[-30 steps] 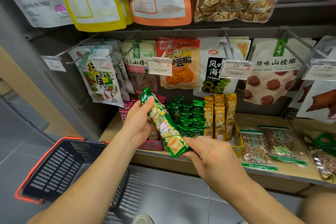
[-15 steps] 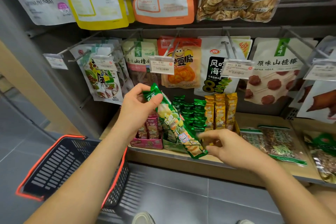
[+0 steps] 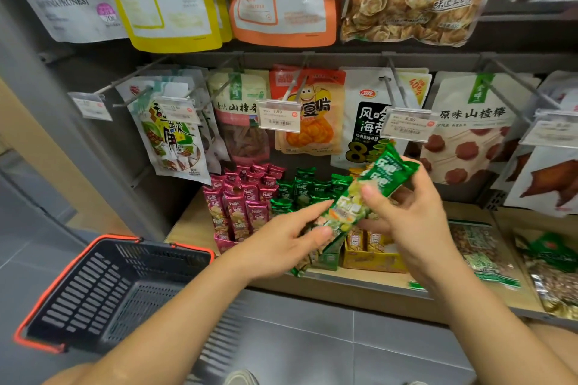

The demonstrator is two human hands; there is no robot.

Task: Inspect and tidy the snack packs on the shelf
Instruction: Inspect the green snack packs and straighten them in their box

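A long green snack pack is held slanted in front of the shelf, its top end up to the right. My right hand grips its upper part, thumb on the front and fingers behind. My left hand pinches its lower part between thumb and forefinger. Behind the pack, display boxes on the wooden shelf hold upright pink packs, green packs and a yellow box partly hidden by my hands.
A black basket with an orange rim hangs at the lower left, below the shelf edge. Bags hang on metal hooks above, with price tags sticking out forward. Flat bags of nuts lie on the shelf at right.
The green pack has moved right and swung so its top points right. My right hand took hold of its upper end; my left hand shifted from the top to the lower part.
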